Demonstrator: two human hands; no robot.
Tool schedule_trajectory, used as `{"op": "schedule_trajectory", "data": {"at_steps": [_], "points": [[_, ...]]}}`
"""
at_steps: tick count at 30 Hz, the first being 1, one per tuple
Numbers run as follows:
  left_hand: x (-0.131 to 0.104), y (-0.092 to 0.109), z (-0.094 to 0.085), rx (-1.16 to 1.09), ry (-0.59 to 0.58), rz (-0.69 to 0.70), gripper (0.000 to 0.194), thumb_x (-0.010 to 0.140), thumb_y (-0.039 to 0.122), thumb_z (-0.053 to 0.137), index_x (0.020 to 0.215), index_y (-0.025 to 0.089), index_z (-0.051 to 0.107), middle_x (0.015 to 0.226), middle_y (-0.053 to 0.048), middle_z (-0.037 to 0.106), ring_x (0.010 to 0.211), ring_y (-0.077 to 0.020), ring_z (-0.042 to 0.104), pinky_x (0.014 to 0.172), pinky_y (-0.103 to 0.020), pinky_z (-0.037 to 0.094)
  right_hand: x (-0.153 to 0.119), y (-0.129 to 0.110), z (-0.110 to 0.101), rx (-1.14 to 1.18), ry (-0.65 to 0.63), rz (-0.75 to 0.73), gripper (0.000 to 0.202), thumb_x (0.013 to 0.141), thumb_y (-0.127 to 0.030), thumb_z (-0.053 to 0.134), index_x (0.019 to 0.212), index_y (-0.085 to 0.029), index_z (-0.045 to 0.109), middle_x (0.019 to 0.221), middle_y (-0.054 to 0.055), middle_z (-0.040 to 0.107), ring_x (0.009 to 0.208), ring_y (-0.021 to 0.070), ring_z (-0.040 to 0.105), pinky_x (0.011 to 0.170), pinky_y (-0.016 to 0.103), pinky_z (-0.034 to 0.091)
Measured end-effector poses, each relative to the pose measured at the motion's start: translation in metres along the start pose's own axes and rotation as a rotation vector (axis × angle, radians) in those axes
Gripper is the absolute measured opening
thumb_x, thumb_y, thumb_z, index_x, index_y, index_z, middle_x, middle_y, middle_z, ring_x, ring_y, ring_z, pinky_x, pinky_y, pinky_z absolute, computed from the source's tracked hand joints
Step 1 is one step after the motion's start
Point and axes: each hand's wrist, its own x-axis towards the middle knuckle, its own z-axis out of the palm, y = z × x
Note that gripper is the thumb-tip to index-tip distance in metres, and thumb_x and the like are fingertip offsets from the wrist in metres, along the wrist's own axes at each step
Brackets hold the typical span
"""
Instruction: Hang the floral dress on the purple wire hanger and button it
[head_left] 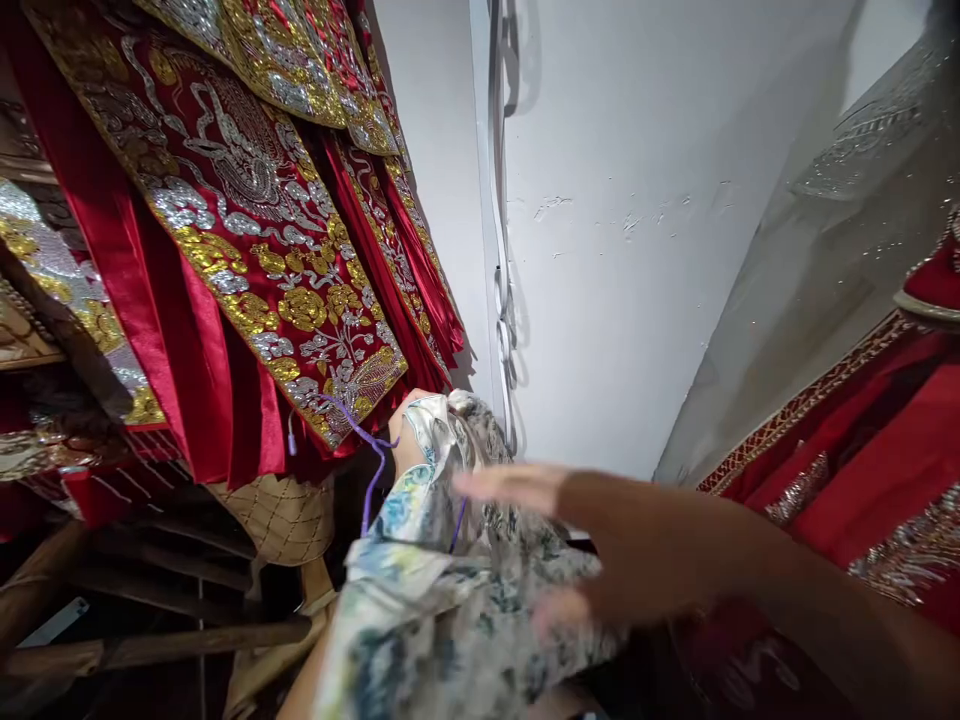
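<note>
A thin floral cloth in white, blue and yellow, perhaps a garment, hangs bunched in the middle of the head view. My left hand grips it near its upper end; the cloth covers most of the fingers. A purple cord dangles beside that hand, one end reaching left in front of the red costume. On the right, my right hand passes in front of the cloth, blurred by motion. Its fingers are stretched out with nothing in them, and whether they touch the cloth I cannot tell.
Red costumes with gold and silver embroidery hang at the left. Wooden poles lie below them. A white wall with a black-and-white strip stands ahead. A clear plastic cover and more red garments are at the right.
</note>
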Motion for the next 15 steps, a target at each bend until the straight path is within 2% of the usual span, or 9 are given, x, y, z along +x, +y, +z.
{"op": "schedule_trajectory", "data": {"at_steps": [3, 5, 7, 9, 12, 14, 15], "points": [[0.003, 0.002, 0.017, -0.118, -0.136, -0.033, 0.051, 0.076, 0.071, 0.046, 0.057, 0.024, 0.041, 0.063, -0.005, 0.049, 0.064, -0.0214, 0.054, 0.065, -0.039, 0.051, 0.007, 0.049, 0.01, -0.209, 0.307, 0.192, 0.114, 0.078, -0.037, 0.081, 0.163, -0.036, 0.004, 0.169, 0.007, 0.017, 0.154, 0.0372, 0.018, 0.121, 0.061, 0.028], [0.001, 0.005, 0.025, -0.2, -0.265, -0.075, 0.053, 0.072, 0.073, 0.051, 0.055, 0.023, 0.041, 0.065, -0.007, 0.051, 0.066, -0.0219, 0.057, 0.068, -0.04, 0.053, 0.009, 0.075, 0.027, -0.271, 0.334, 0.224, 0.127, 0.073, -0.041, 0.084, 0.162, -0.033, -0.005, 0.17, 0.011, 0.008, 0.154, 0.0401, 0.012, 0.119, 0.063, 0.028], [-0.006, 0.009, 0.029, -0.392, -0.41, -0.152, 0.048, 0.068, 0.064, 0.064, 0.057, 0.021, 0.046, 0.069, -0.006, 0.054, 0.07, -0.0213, 0.058, 0.073, -0.039, 0.054, 0.008, 0.091, 0.049, -0.312, 0.335, 0.162, 0.126, 0.076, -0.038, 0.08, 0.162, -0.026, -0.012, 0.169, 0.016, 0.007, 0.153, 0.0403, 0.015, 0.118, 0.062, 0.029], [-0.013, 0.012, 0.032, -0.593, -0.486, -0.233, 0.044, 0.061, 0.054, 0.076, 0.057, 0.02, 0.048, 0.076, -0.006, 0.057, 0.073, -0.0199, 0.059, 0.075, -0.038, 0.055, 0.007, 0.098, 0.07, -0.362, 0.384, 0.09, 0.121, 0.078, -0.033, 0.074, 0.162, -0.023, -0.012, 0.167, 0.02, 0.014, 0.15, 0.0407, 0.023, 0.117, 0.062, 0.03], [-0.019, 0.015, 0.032, -0.651, -0.457, -0.284, 0.04, 0.054, 0.042, 0.085, 0.056, 0.018, 0.053, 0.092, -0.008, 0.065, 0.082, -0.0209, 0.064, 0.079, -0.035, 0.055, 0.005, 0.106, 0.084, -0.416, 0.493, 0.043, 0.109, 0.079, -0.03, 0.069, 0.163, -0.025, -0.002, 0.157, 0.019, 0.034, 0.138, 0.0403, 0.041, 0.109, 0.06, 0.039], [-0.02, 0.015, 0.028, -0.537, -0.447, -0.27, 0.03, 0.057, 0.033, 0.086, 0.077, 0.019, 0.069, 0.105, -0.009, 0.069, 0.094, -0.0238, 0.068, 0.085, -0.034, 0.054, 0.001, 0.114, 0.079, -0.461, 0.56, 0.061, 0.098, 0.081, -0.024, 0.063, 0.162, -0.033, 0.01, 0.147, 0.015, 0.046, 0.126, 0.0376, 0.051, 0.101, 0.057, 0.045], [-0.02, 0.015, 0.024, -0.432, -0.426, -0.243, 0.034, 0.061, 0.03, 0.084, 0.092, 0.02, 0.073, 0.109, -0.01, 0.071, 0.098, -0.0246, 0.069, 0.088, -0.034, 0.054, -0.003, 0.118, 0.073, -0.498, 0.597, 0.082, 0.094, 0.081, -0.022, 0.062, 0.161, -0.036, 0.016, 0.142, 0.013, 0.05, 0.121, 0.037, 0.053, 0.098, 0.056, 0.047]]}}
